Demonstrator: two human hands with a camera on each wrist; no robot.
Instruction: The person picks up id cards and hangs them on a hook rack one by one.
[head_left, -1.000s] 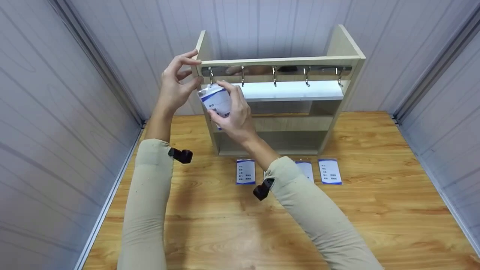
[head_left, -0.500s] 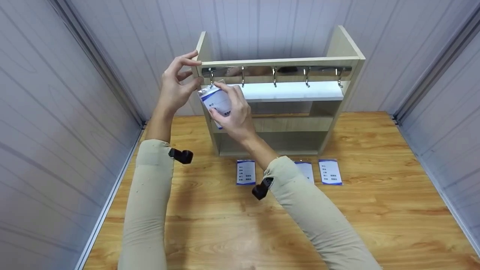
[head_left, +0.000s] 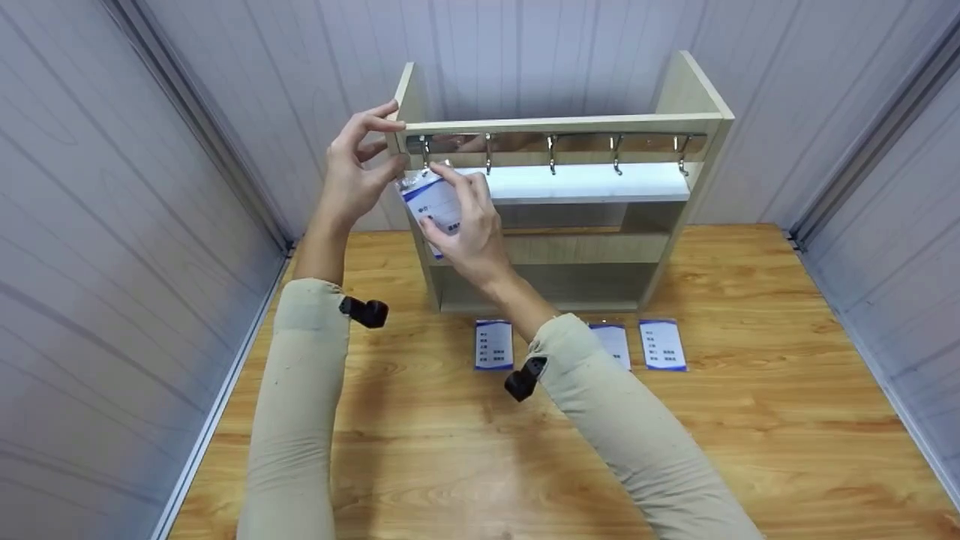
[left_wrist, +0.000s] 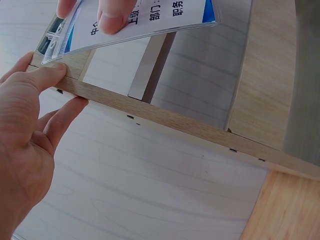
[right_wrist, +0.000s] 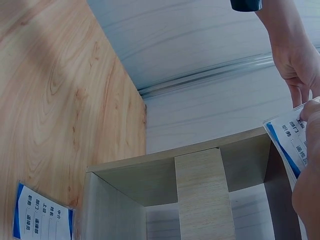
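Raised slightly since before, badge card (head_left: 433, 204) pinched by right hand (head_left: 469, 229) nears leftmost hook (head_left: 425, 152); left hand (head_left: 352, 172) grips rack (head_left: 562, 124) corner, steadying it.

Three blue-and-white badge cards lie in a row on the wooden table (head_left: 750, 420) just in front of the rack: a left card (head_left: 493, 345), a middle card (head_left: 616, 341) partly hidden, and a right card (head_left: 662, 344); grey panelled walls (head_left: 112, 225) enclose the table on three sides; metal rails (head_left: 862, 172) run down the corners.
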